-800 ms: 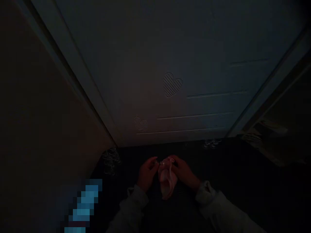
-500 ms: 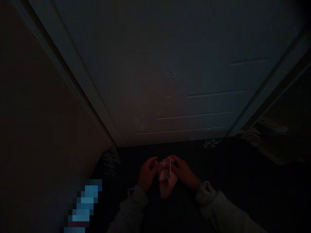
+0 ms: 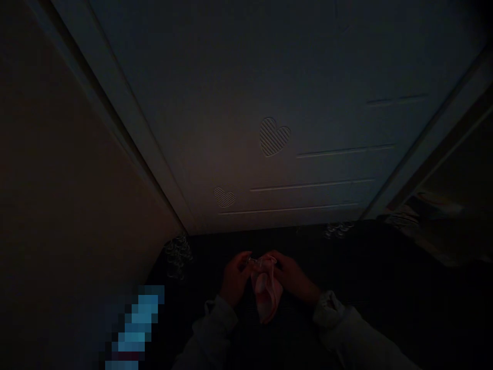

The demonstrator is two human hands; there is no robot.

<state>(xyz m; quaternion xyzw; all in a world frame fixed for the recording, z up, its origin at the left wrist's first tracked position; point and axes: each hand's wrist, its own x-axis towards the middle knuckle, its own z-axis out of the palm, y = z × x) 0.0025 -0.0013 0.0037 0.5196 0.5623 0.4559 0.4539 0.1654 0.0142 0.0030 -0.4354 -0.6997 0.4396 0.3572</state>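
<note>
We pinch the pink sock (image 3: pixel 265 293) at its far end, left hand (image 3: pixel 233 280) and right hand (image 3: pixel 295 280) each in a narrow grip. Its long axis runs far to near, its free end pointing toward us.

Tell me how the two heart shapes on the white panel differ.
The upper heart is clearly larger than the lower heart. The upper heart sits higher on the white panel, above the grooved lines; the lower heart sits down to its left, near the panel's bottom edge. The lower heart looks flatter and more squashed. Both are filled with thin stripes and share the panel's pale colour.
</note>
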